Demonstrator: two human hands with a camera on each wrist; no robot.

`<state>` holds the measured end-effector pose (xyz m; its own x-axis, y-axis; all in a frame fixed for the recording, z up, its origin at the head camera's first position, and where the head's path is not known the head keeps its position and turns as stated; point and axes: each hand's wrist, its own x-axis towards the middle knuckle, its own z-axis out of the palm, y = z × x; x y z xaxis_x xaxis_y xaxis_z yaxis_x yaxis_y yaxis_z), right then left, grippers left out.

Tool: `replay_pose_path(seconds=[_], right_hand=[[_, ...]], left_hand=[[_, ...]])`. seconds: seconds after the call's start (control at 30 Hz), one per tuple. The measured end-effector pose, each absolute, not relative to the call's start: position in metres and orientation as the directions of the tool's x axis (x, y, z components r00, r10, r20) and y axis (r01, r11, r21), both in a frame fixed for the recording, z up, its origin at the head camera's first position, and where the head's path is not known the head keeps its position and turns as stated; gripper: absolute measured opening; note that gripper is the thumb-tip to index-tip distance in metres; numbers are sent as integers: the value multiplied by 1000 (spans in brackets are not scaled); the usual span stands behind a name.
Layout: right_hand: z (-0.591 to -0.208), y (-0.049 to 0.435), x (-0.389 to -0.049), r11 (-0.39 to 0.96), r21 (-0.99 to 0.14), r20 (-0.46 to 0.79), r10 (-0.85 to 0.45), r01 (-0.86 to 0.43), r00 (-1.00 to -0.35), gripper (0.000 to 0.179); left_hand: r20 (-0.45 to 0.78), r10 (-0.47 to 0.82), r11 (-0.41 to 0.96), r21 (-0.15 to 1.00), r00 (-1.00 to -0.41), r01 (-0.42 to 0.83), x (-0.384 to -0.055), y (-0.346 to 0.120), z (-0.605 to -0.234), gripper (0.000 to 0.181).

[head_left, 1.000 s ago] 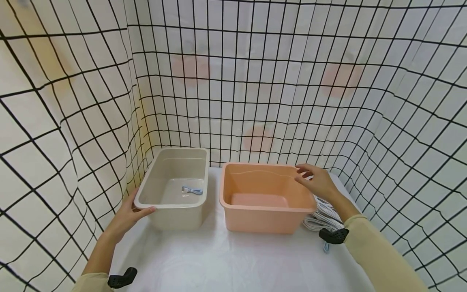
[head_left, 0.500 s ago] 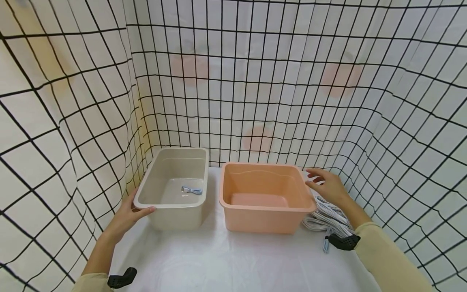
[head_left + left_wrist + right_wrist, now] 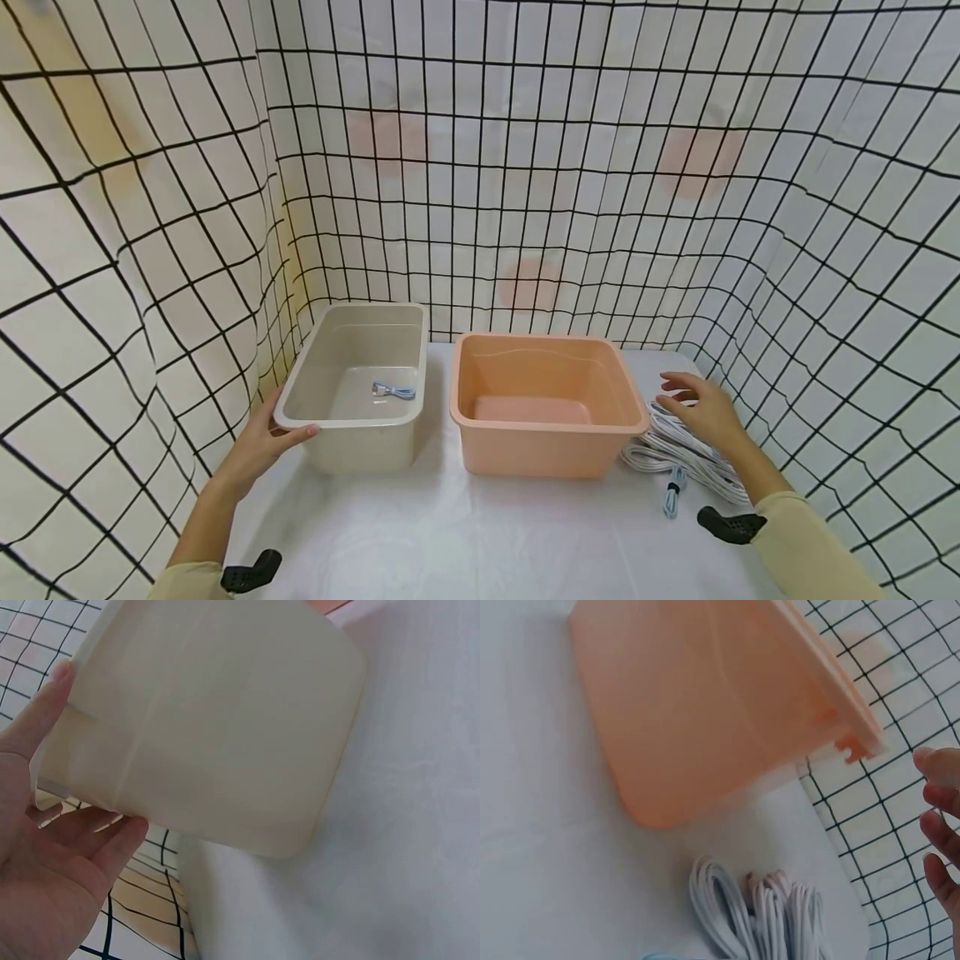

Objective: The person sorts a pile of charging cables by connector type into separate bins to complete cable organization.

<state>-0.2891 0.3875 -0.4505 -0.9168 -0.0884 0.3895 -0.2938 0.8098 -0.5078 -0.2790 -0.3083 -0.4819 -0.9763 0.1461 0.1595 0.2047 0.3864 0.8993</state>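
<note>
At the left, my left hand (image 3: 253, 450) holds the near left corner of a beige plastic bin (image 3: 360, 450), thumb on the front and fingers along the side. The left wrist view shows the fingers bent under the rim. A light blue USB cable bundle (image 3: 393, 391) lies on the bin floor. My right hand (image 3: 705, 410) hovers over coiled white cables (image 3: 678, 450), fingers loosely bent with nothing between them. Beside the coils lies a small light blue cable bundle (image 3: 672, 493) with a black tie. In the right wrist view, several coils (image 3: 776, 915) show below the fingers.
An orange plastic bin (image 3: 532, 454) stands between the beige bin and the white coils, with bare floor inside. Black wire mesh (image 3: 517, 200) rises behind and on both sides of the white-covered table (image 3: 480, 542).
My right hand has moved right and toward me, from over the orange bin's right edge to above the white coils. The left hand stays at the beige bin's corner.
</note>
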Motion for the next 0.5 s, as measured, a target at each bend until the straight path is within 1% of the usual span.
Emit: replay_pose_path(seconds=[0.13,0.3,0.5], right_hand=[[-465,402,-285,819,-513,378,-52,-256,-924,49],[-479,417,-279,830,-528,338,14,-178,-941,50],[-498,432,-274,834,-539,317,71,-118,-946,49]], left_hand=[[159,146,388,899,-976,205,-279,-308,-482,92],[163,149,386,898,-975,209,-279,-308,-484,91],[155,147,391,898,-977,201,-279,-308,-484,92]])
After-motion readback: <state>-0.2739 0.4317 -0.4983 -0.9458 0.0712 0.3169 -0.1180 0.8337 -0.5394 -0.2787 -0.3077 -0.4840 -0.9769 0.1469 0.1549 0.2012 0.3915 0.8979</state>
